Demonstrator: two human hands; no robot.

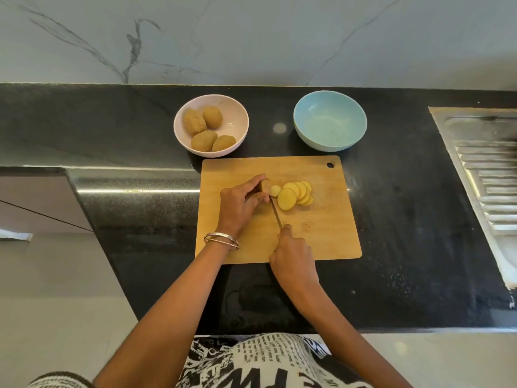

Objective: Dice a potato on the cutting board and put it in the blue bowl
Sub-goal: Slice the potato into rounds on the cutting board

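Observation:
On the wooden cutting board [330, 236] my left hand [240, 203] pinches the brown end piece of a potato [265, 186]. Just right of it lies a small slice, then a fanned row of several yellow potato slices [295, 195]. My right hand [292, 253] grips the knife handle near the board's front edge. The knife blade [275, 212] runs from that hand up to the potato end, between it and the slices. The blue bowl [330, 120] stands empty behind the board on the right.
A pink bowl [237, 107] with several whole potatoes stands behind the board on the left. A steel sink drainboard [486, 175] lies at the right of the black counter. The counter's front edge runs just before my body.

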